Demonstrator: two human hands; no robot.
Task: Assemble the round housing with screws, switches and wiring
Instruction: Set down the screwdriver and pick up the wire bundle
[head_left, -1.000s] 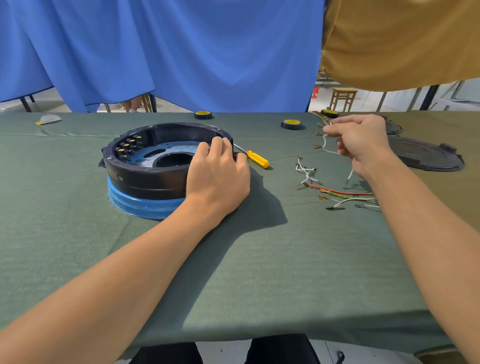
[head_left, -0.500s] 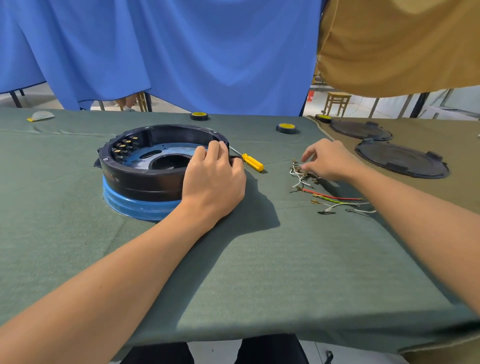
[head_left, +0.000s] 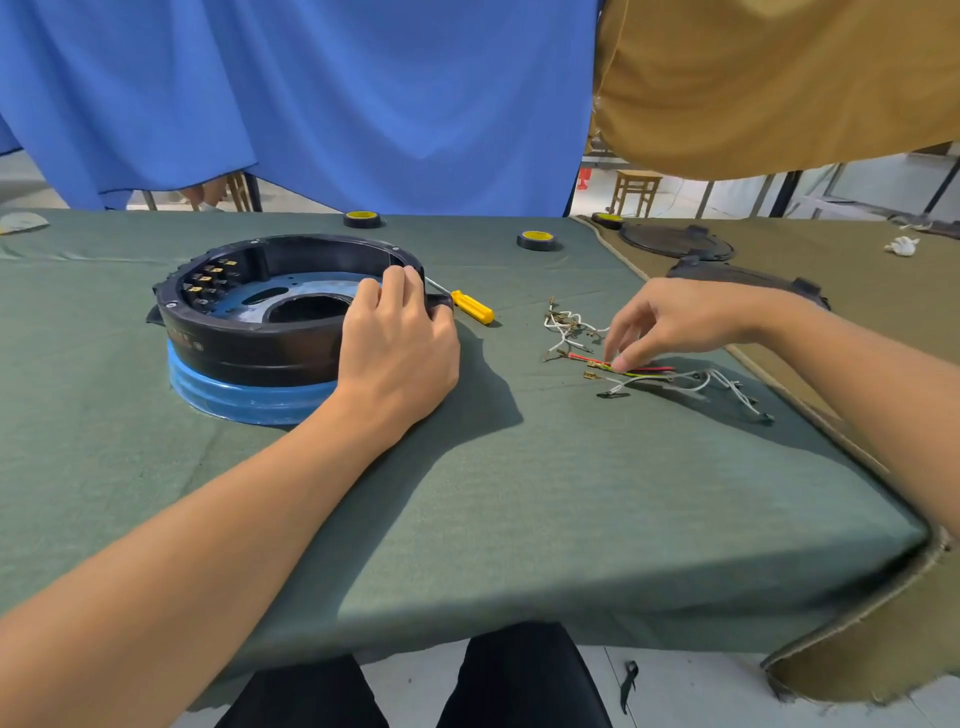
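Note:
A round black housing (head_left: 249, 332) on a blue base sits on the green cloth at the left, with brass terminals on its far-left inner wall. My left hand (head_left: 397, 343) grips the housing's right rim, fingers over the edge. A yellow-handled screwdriver (head_left: 470, 306) lies just right of the housing. Loose wires (head_left: 654, 371), white, red and green-yellow with brass terminals, lie in a pile to the right. My right hand (head_left: 670, 322) reaches down onto them, fingertips pinching the red wire where it rests on the cloth.
Two tape rolls (head_left: 535, 240) (head_left: 362, 219) lie near the table's far edge. Round black covers (head_left: 675, 241) rest on the brown cloth at the right, with a third roll (head_left: 607, 218) beside them. Blue and tan curtains hang behind. The table's front edge is close to me.
My right hand put down the white wire it held up, dropped to the wire pile, then shifted nearer onto the red wire. My left hand has stayed on the housing.

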